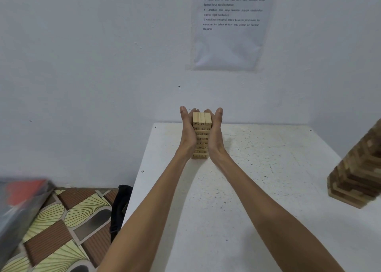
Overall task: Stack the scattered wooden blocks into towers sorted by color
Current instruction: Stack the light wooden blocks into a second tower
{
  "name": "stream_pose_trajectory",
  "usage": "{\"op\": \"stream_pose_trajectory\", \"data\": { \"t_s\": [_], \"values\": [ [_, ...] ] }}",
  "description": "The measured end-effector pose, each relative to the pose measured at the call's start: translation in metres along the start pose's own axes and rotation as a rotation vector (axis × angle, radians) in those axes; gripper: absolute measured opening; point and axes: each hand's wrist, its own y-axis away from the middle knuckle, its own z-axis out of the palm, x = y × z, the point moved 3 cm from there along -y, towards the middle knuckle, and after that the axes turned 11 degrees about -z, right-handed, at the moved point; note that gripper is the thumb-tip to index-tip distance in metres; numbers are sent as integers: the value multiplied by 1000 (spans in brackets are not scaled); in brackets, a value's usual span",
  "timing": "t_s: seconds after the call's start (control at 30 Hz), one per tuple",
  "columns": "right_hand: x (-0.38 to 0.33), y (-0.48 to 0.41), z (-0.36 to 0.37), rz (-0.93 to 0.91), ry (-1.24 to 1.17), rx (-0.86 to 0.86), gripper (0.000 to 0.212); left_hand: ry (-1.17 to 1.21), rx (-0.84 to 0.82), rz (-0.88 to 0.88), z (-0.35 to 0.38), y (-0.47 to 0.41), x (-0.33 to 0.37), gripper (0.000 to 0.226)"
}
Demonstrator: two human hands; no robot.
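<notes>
Two hands close on a light wooden tower (202,120) from opposite sides: the left hand (188,131) lies flat against its left face and the right hand (215,131) against its right face, palms turned toward each other. The fingers (194,110) are stretched nearly straight and press the blocks without curling round them; only their tips show just past the tower's top at its far side, and the thumbs point upward. This tower stands upright on the white tabletop (237,189), near its far edge, with printed numbers on the block ends facing the camera. Well to the right of it, at the frame's edge, stands a darker brown tower (358,172). Above it, a printed sheet (231,34) hangs on the wall (92,65). Down to its left, beside the tabletop, lie a patterned floor (61,220) and a black bag (119,209).
</notes>
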Motion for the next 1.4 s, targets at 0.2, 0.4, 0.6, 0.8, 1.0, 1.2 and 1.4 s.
{"op": "stream_pose_trajectory", "data": {
  "t_s": [0.2, 0.4, 0.6, 0.8, 1.0, 1.2, 1.4],
  "values": [
    [-1, 0, 2, -5, 2, 9, 101, 3, -2, -9, 2, -1, -2, 87],
    [3, -1, 1, 0, 18, -12, 105, -42, -7, 4, -1, 0, 0, 83],
    [-2, -4, -16, -17, 32, 50, 82, -113, 49, 44, -16, -7, 3, 82],
    [19, 7, -25, 46, 34, 65, 95, -156, 66, -30, -32, -5, -24, 108],
    [36, 17, -15, 48, 37, -22, 92, -104, -31, -44, -22, 9, -35, 90],
    [40, 17, -11, 31, 18, -16, 81, -84, -40, -20, -15, 8, -41, 87],
    [43, 17, -9, 33, -10, -23, 81, -41, -18, -27, -18, 5, -46, 86]
  ]
}}
